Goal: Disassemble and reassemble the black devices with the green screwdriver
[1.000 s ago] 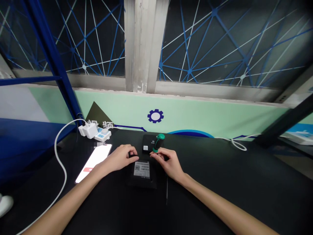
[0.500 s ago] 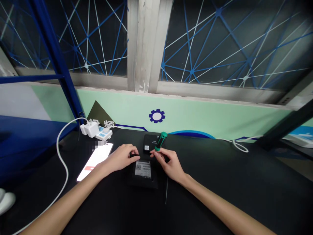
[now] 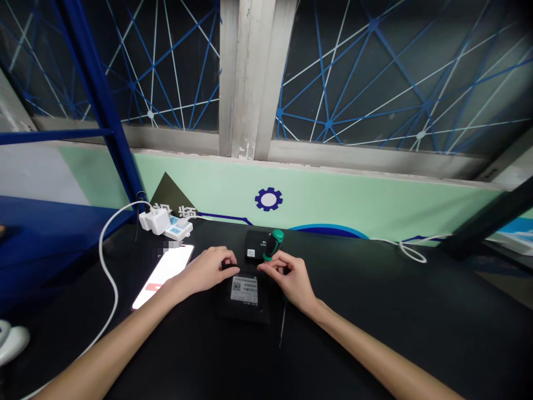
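A black box-shaped device with a white printed label lies on the dark table in front of me. My left hand is closed at its far left corner, with thumb and fingers around a small black part; whether that part belongs to the device cannot be made out. My right hand pinches a screwdriver just below its green and black handle. The handle leans slightly right, and the fingers hide its shaft and tip. Beneath my right wrist a thin metal rod lies on the table, partly hidden.
A smaller black box with a white code sticker stands behind the hands. To the left lie a lit phone, a white power strip with plugs and a white cable. A white cord lies at the back right.
The screwdriver's handle leans a little more to the right, and my right fingers have shifted slightly. My left hand stays in place. The whole view has moved slightly.
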`<move>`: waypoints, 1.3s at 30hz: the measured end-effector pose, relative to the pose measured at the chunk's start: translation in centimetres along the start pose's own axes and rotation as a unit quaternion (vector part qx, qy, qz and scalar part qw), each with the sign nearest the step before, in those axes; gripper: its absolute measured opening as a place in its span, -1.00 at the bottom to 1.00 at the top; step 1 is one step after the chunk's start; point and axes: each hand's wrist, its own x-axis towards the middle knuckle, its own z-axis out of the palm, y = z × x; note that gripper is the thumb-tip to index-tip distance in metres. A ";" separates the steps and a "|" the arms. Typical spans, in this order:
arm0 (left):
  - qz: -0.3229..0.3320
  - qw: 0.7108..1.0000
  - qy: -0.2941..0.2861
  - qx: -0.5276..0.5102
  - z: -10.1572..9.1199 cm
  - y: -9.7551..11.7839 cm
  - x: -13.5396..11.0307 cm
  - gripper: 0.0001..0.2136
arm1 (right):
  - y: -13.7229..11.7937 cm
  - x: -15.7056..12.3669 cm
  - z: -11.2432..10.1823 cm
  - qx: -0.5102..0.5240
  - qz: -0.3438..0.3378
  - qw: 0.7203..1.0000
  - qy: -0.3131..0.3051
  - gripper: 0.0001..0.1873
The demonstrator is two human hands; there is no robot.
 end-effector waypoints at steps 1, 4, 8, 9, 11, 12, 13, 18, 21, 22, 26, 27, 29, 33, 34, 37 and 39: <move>-0.002 1.000 0.001 -0.001 0.0 0.0 0.0 -0.75 | -0.1 0.0 0.0 -0.003 -0.004 1.000 -0.002 -0.60; -0.001 1.000 0.001 -0.004 0.0 0.0 0.0 -0.78 | -0.3 0.0 -0.1 -0.009 -0.015 1.000 -0.009 -0.64; -0.001 1.000 0.000 -0.002 -0.1 0.1 0.0 -0.78 | -0.1 0.0 -0.1 -0.021 -0.020 1.000 -0.011 -0.65; 0.000 1.000 0.000 0.000 -0.1 0.1 0.0 -0.78 | -0.1 0.0 -0.1 -0.026 -0.023 0.999 -0.011 -0.65; 0.001 1.000 0.001 0.003 -0.1 0.2 -0.1 -0.77 | 0.1 0.0 -0.1 -0.035 -0.031 0.999 -0.010 -0.65; 0.002 1.000 0.001 0.002 -0.1 0.2 -0.1 -0.77 | 0.1 0.0 -0.1 -0.039 -0.036 0.999 -0.009 -0.65; 0.002 1.000 0.001 0.001 -0.1 0.1 -0.1 -0.77 | 0.1 0.0 -0.1 -0.043 -0.040 0.998 -0.008 -0.65; 0.001 1.000 0.000 0.000 -0.1 0.1 -0.1 -0.77 | -0.4 0.0 -0.2 -0.056 -0.069 0.996 -0.011 -0.65; 0.004 1.000 -0.001 0.003 -0.2 0.2 -0.1 -0.76 | -0.8 0.0 -0.2 -0.067 -0.082 0.994 -0.019 -0.66; 0.005 1.000 -0.001 0.005 -0.2 0.2 -0.1 -0.76 | -0.8 0.0 -0.2 -0.071 -0.082 0.994 -0.019 -0.66; 0.003 1.000 0.000 0.011 -0.2 0.3 -0.2 -0.75 | -0.4 0.1 -0.1 -0.069 -0.060 0.996 -0.011 -0.64; 0.002 1.000 -0.001 0.011 -0.2 0.3 -0.2 -0.75 | -0.3 0.1 -0.1 -0.060 -0.050 0.997 -0.006 -0.63; -0.001 1.000 -0.002 0.011 -0.2 0.3 -0.2 -0.75 | -0.1 0.2 0.0 -0.037 -0.027 0.999 0.001 -0.61; -0.002 1.000 -0.005 0.011 -0.2 0.3 -0.2 -0.75 | -0.1 0.3 0.0 -0.007 -0.004 1.000 0.006 -0.61; -0.001 1.000 -0.003 0.010 -0.2 0.3 -0.2 -0.76 | -0.1 0.2 0.0 -0.005 -0.006 1.000 0.005 -0.62; 0.005 1.000 0.001 0.009 -0.1 0.2 -0.1 -0.76 | -0.3 0.1 -0.1 -0.012 -0.016 1.000 0.001 -0.63; 0.007 1.000 0.001 0.009 -0.1 0.2 -0.1 -0.75 | -0.4 0.0 -0.1 -0.017 -0.020 1.000 -0.002 -0.63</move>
